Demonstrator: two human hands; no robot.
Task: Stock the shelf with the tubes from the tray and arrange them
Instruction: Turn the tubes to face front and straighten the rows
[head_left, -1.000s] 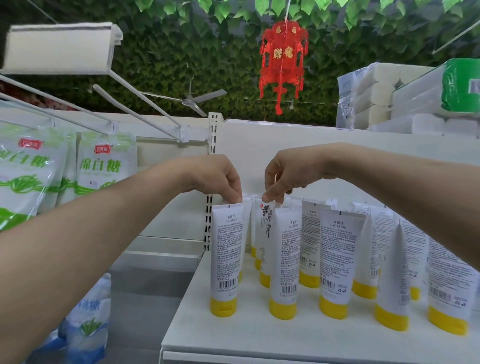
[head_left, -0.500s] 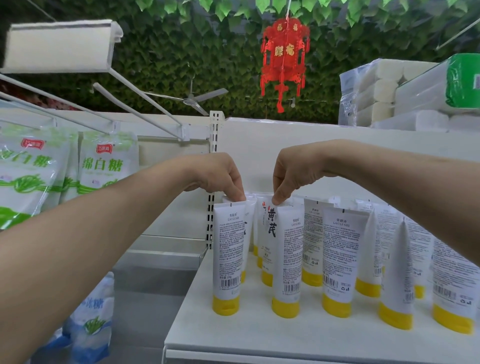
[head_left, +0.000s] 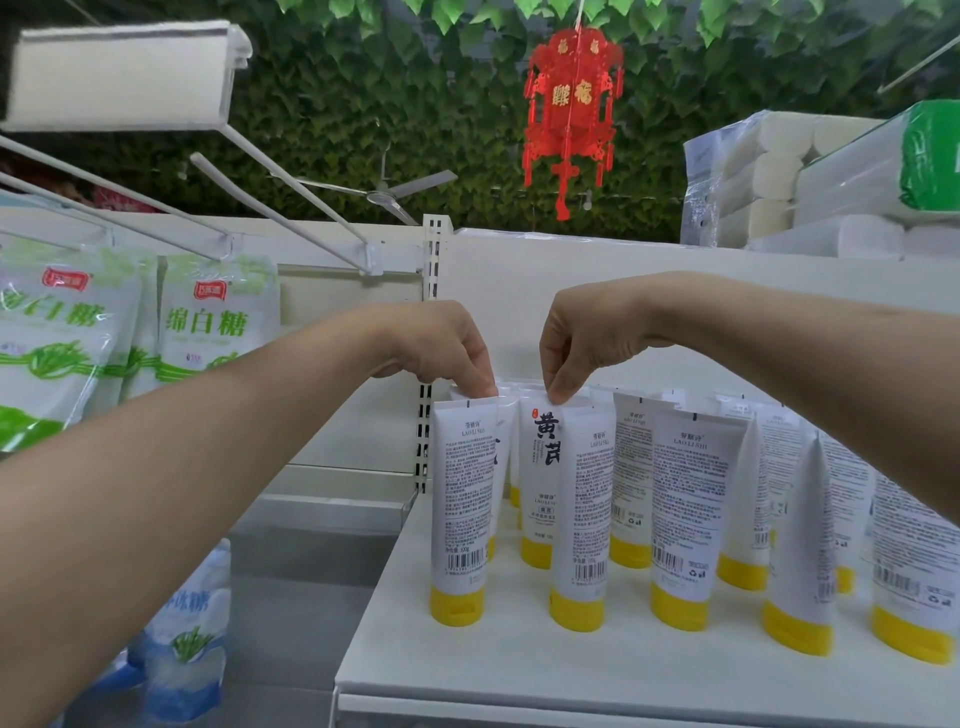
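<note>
Left hand (head_left: 441, 348) pinched a back tube (head_left: 508, 423) by its top, right hand (head_left: 582, 343) the labelled tube (head_left: 543, 467). Crowded neighbours (head_left: 685, 493), standing on narrow caps, could topple domino-fashion if either snagged.

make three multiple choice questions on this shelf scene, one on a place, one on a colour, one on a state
1. Where do the sugar bags hang relative to the shelf of tubes?
A) to its left
B) to its right
C) on it

2. What colour are the tubes' caps?
A) red
B) yellow
C) blue

3. What is the right hand doing?
A) resting flat
B) hanging idle
C) pinching a tube's top edge

Answers:
1 A, the bags hang left of the shelf's upright.
2 B, every visible cap is yellow.
3 C, its fingers close on the top of the tube with large black characters.
</note>
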